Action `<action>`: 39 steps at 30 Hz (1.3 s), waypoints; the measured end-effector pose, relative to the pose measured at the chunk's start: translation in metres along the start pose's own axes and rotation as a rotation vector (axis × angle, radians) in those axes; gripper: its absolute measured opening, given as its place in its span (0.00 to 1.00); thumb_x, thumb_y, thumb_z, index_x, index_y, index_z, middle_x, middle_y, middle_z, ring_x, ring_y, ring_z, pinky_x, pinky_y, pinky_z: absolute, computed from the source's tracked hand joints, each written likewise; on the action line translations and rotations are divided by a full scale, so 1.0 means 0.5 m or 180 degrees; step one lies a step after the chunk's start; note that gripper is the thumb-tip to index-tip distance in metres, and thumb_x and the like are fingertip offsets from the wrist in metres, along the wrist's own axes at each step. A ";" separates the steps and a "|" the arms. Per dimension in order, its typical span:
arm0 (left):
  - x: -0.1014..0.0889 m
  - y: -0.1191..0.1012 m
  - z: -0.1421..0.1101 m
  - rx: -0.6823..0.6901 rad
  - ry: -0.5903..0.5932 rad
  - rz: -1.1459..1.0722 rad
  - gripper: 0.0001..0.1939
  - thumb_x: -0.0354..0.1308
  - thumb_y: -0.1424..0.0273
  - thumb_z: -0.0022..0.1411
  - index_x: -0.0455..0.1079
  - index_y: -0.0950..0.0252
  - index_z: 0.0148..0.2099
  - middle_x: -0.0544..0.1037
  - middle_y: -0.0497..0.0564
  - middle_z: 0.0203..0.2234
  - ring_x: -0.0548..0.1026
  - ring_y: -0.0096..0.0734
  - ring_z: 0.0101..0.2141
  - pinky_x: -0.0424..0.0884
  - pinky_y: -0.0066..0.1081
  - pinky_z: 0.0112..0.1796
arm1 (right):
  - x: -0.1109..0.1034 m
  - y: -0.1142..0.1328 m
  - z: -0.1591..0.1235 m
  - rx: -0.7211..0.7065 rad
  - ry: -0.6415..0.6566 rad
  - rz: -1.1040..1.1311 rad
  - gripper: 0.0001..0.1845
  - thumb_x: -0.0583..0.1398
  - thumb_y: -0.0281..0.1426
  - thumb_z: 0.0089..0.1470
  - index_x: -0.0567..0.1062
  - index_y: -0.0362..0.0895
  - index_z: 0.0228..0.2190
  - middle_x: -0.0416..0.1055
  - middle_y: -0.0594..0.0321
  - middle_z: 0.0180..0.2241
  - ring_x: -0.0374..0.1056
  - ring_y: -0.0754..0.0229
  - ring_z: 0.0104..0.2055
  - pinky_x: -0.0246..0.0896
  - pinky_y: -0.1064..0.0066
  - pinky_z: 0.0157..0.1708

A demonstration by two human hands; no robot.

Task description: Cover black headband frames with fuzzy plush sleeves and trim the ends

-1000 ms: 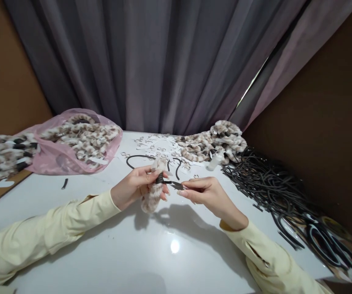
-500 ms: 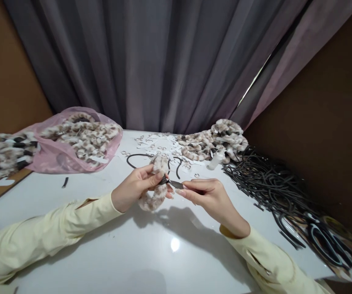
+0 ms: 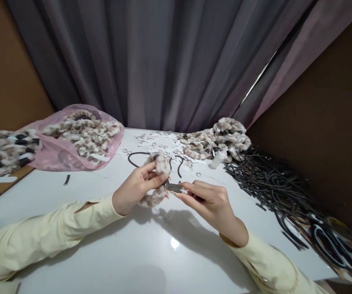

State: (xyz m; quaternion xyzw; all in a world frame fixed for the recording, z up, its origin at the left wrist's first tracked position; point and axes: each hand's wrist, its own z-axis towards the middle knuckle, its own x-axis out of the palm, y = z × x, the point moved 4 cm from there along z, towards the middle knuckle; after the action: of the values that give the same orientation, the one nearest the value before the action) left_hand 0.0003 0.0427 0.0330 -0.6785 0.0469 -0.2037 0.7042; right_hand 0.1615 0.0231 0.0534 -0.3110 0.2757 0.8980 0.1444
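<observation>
The fluffy band (image 3: pixel 162 164), cream with brown patches, sits at the fingertips of the left hand (image 3: pixel 134 187), its upper end rising just beyond the thumb and its lower part curving below the fingers. The left hand is closed on it, thumb pressed over the near side and the other fingers bent behind. A dark, narrow tool (image 3: pixel 175 188) is pinched between the right hand's (image 3: pixel 214 202) thumb and forefinger; its tip meets the dark middle of the band, right beside the left thumb.

Both hands are held above the table (image 3: pixel 108 249), fingertips pointing toward each other and close together. The left forearm, in a pale yellow sleeve (image 3: pixel 84 220), slants up and inward, while the right wrist is bent so that the hand leans left over the gap.

One second ago the band stood more edge-on, with a ribbed black wrap showing and a black strip stretched from it to the tool; now it is turned, that strip is hidden, and the tool lies closer to the left fingertips.

Beyond the hands, a curved black cord (image 3: pixel 180 167) lies on the table. A pink bag (image 3: pixel 50 153) is well beyond the left hand on its outer side; a heap of black cords (image 3: pixel 274 179) lies to the right of the right hand.
</observation>
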 end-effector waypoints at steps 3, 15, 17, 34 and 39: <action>-0.002 -0.001 0.000 -0.0003 -0.0029 0.0017 0.11 0.61 0.64 0.53 0.66 0.66 0.35 0.73 0.45 0.24 0.74 0.23 0.23 0.68 0.20 0.24 | -0.003 0.001 0.000 -0.0101 -0.0049 -0.0075 0.08 0.59 0.30 0.53 0.76 0.37 0.31 0.59 0.66 0.17 0.50 0.70 0.19 0.47 0.75 0.19; 0.001 0.000 -0.003 -0.0110 -0.0054 -0.0089 0.14 0.62 0.63 0.52 0.65 0.67 0.34 0.75 0.48 0.24 0.74 0.26 0.24 0.70 0.23 0.26 | -0.035 -0.059 0.010 0.1194 0.0463 0.0847 0.15 0.61 0.38 0.49 0.74 0.38 0.21 0.58 0.66 0.17 0.50 0.69 0.20 0.46 0.75 0.18; 0.000 -0.002 -0.003 -0.0113 -0.0064 -0.0068 0.13 0.62 0.63 0.53 0.65 0.67 0.34 0.75 0.48 0.24 0.74 0.26 0.25 0.70 0.22 0.26 | -0.028 -0.061 0.009 0.1298 0.0604 0.0868 0.17 0.61 0.39 0.50 0.73 0.38 0.20 0.57 0.66 0.17 0.49 0.70 0.20 0.46 0.75 0.18; -0.006 0.005 -0.008 -0.0414 -0.0535 0.0067 0.16 0.64 0.61 0.49 0.69 0.68 0.35 0.75 0.49 0.27 0.73 0.26 0.26 0.65 0.23 0.26 | 0.007 -0.026 0.009 0.0823 0.0766 0.0508 0.21 0.55 0.41 0.55 0.75 0.37 0.22 0.59 0.65 0.16 0.49 0.70 0.20 0.46 0.76 0.19; -0.004 0.005 -0.011 -0.0591 -0.0595 0.0112 0.18 0.63 0.61 0.50 0.70 0.69 0.38 0.76 0.49 0.24 0.71 0.25 0.22 0.63 0.23 0.23 | 0.012 -0.022 0.006 0.0755 0.0640 0.0405 0.20 0.55 0.37 0.56 0.73 0.38 0.20 0.56 0.67 0.16 0.48 0.70 0.19 0.44 0.75 0.19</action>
State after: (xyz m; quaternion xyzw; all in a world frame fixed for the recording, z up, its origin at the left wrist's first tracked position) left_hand -0.0028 0.0380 0.0300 -0.7559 0.0116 -0.1220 0.6431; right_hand 0.1602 0.0343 0.0470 -0.3619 0.4120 0.8308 0.0947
